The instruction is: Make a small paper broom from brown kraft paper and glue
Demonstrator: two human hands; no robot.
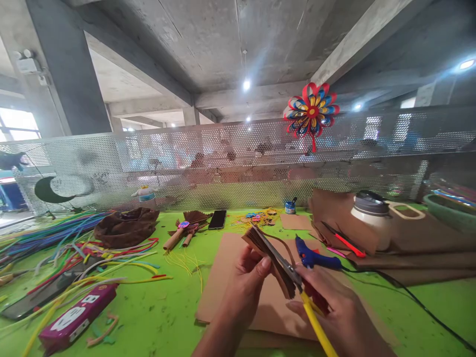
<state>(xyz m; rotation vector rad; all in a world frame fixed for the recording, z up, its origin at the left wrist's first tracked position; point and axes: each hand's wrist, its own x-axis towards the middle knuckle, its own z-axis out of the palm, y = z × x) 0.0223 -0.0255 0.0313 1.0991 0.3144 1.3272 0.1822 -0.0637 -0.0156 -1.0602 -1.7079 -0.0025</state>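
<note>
My left hand [243,282] pinches a stack of folded brown paper strips [269,258] above a brown cardboard sheet [230,277]. My right hand [336,310] grips scissors [308,297] with red and yellow handles, and the blades close on the lower end of the brown stack. A blue hot glue gun [314,258] lies on the cardboard just behind my right hand, its black cord [409,295] trailing off to the right.
On the green table [163,307] lie coloured strips [55,248] at left, a magenta box [76,317], a brown cloth [126,225], a phone [217,219] and a white jar [372,218] on brown paper. A perforated metal screen [238,163] with a paper flower [311,113] stands behind.
</note>
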